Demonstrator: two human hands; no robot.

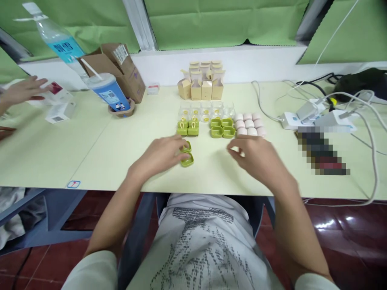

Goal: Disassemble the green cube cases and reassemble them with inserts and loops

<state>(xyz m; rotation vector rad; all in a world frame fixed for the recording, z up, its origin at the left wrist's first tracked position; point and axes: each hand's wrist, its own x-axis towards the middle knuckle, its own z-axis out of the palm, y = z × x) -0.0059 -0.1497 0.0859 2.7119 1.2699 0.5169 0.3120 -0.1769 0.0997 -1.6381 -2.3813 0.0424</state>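
Note:
My left hand (pixel 165 155) curls over two small green open containers (pixel 188 161) near the table's front. Its thumb and fingers close around the farther one, which they partly cover. Over the table to the right, my right hand (pixel 256 157) has its thumb and fingertips drawn together, and nothing shows between them. Just beyond it sit pink and white egg-shaped balls (pixel 250 124) in rows. Beside the balls stand several more green open containers (pixel 222 128) in a block. To their left are closed green containers (pixel 188 128) with pale loops on top.
Clear cups (pixel 206 110) with yellow marks and tan paper boxes (pixel 202 86) stand farther back. At left are a blue drink cup (pixel 110 94), a cardboard box (pixel 133 74), a bottle (pixel 62 42) and another person's hand (pixel 26 90). A power strip (pixel 317 119) with cables lies at right.

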